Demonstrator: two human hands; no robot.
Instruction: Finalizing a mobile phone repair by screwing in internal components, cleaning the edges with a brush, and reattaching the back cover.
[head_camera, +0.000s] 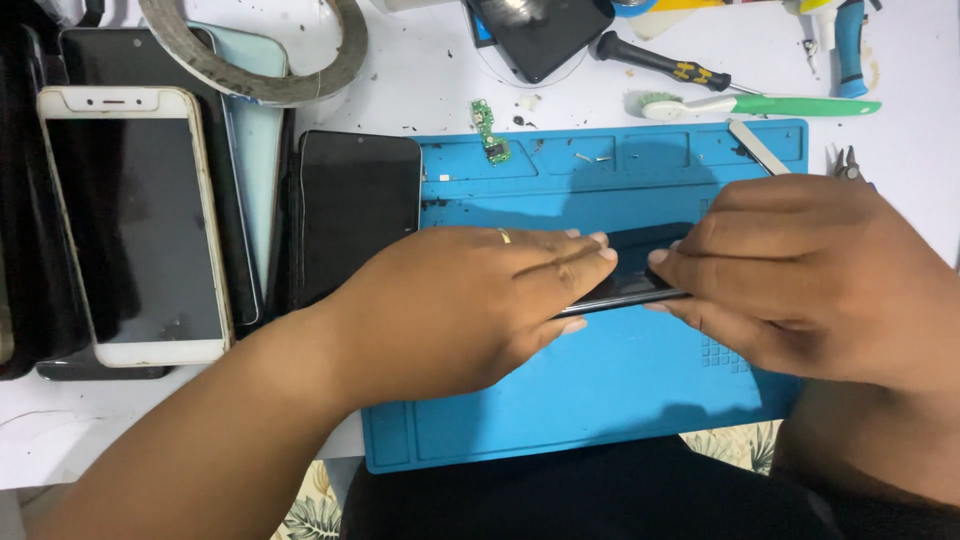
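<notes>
Dark phone (640, 270) lies lengthwise left-to-right over the blue mat (600, 400), gripped between left hand (470, 300) and right hand (800, 275), both equally close.

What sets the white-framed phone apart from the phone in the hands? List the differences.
1. The white-framed phone lies flat on the table; the dark phone is held on edge over the blue mat.
2. The white-framed phone is untouched; the dark phone is gripped by the left hand and right hand.
3. White frame versus dark edge.
Both screens look dark.
</notes>
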